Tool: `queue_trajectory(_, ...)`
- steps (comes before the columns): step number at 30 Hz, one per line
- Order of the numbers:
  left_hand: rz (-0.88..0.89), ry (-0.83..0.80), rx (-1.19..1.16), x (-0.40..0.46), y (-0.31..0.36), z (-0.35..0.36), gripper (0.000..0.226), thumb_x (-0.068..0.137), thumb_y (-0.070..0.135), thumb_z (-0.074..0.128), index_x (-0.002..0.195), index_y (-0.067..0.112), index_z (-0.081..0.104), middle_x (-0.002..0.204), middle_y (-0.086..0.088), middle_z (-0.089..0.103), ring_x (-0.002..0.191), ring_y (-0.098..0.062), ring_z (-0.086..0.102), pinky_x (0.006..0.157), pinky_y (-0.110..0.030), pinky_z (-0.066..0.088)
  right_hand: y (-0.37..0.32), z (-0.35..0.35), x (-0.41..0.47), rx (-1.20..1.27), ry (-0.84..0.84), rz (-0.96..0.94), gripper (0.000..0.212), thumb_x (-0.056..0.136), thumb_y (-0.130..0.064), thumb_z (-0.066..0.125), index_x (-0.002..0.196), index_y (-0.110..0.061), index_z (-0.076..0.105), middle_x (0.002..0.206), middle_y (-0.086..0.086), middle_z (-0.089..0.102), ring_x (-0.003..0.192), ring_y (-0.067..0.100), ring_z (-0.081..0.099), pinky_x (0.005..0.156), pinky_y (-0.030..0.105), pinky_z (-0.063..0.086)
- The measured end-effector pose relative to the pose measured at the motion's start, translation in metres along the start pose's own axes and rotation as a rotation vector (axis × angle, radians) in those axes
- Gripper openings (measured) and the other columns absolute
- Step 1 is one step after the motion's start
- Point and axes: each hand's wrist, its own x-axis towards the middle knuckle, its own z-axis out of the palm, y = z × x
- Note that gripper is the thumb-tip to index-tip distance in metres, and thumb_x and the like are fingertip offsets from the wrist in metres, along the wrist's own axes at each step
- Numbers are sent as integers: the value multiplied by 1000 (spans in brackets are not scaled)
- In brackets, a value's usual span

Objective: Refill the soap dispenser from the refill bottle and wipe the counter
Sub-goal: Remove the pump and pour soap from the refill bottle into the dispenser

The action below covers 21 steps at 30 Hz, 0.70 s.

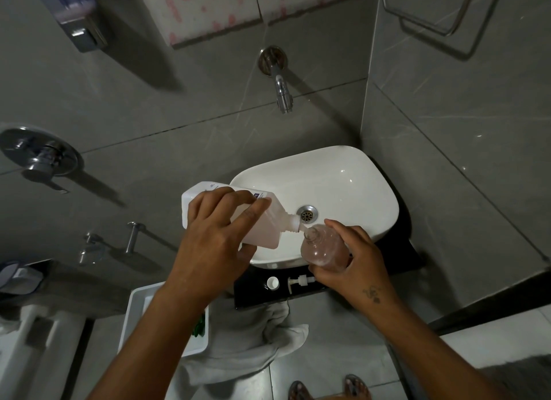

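Two bottles meet over the white basin (343, 173): the refill bottle (262, 220), tipped nearly flat in the left hand (214, 235), has its nozzle touching the open neck of the clear soap dispenser (325, 247), which the right hand (354, 259) cradles at a tilt. Left fingers wrap over the refill bottle's top face with the thumb underneath, a firm clamp; right fingers curl round the dispenser's far side and base, holding it from below. Pinkish liquid sits low in both containers, so the fill looks only partly done. Just below the right hand, on the black counter (402, 256), lie the pump head (299, 281) and, beside it toward the left hand, a small white cap (273, 282). A grey cloth (256, 340) hangs off the counter edge beneath both wrists, with a white tray (140, 310) under the left forearm. The risk I see is the narrow neck: if the refill bottle tilts further or the nozzle slips off the rim, soap would run down the dispenser onto the right fingers and counter, and a slick dispenser held tilted could slide free.
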Motion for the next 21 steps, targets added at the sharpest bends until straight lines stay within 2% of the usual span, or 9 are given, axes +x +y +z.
queue_trajectory(4,0,3,6,0,0,0,86,56,12,98,134,15,63,125,-12,65,120,-33,46,100,-58,42,1,1,-1,8,-4,24,85,52,-44,80,133,-35,57,116,-15,55,107,-5,56,83,2,44)
queue_trajectory(9,-4,4,3,-1,0,1,85,56,13,98,134,15,64,125,-12,65,120,-33,46,101,-57,41,3,1,-1,15,-1,33,84,55,-32,87,133,-33,57,117,-13,56,109,-11,52,83,2,43)
queue_trajectory(14,14,26,5,-1,-1,1,84,57,12,97,134,15,63,126,-10,62,119,-32,46,104,-49,32,4,3,-2,7,3,31,84,56,-25,90,133,-30,59,117,-10,57,108,-11,53,82,2,43)
queue_trajectory(17,6,16,5,-1,0,1,84,57,12,97,134,16,63,126,-10,63,120,-32,46,103,-53,37,5,3,-2,11,5,27,83,56,-24,90,133,-30,59,116,-10,57,109,-14,52,82,1,43)
queue_trajectory(21,-10,-2,11,0,1,-1,82,56,12,98,132,14,67,124,-13,67,119,-32,46,101,-58,43,5,4,-1,11,11,28,83,55,-25,90,132,-32,59,117,-11,57,108,-12,53,85,7,45)
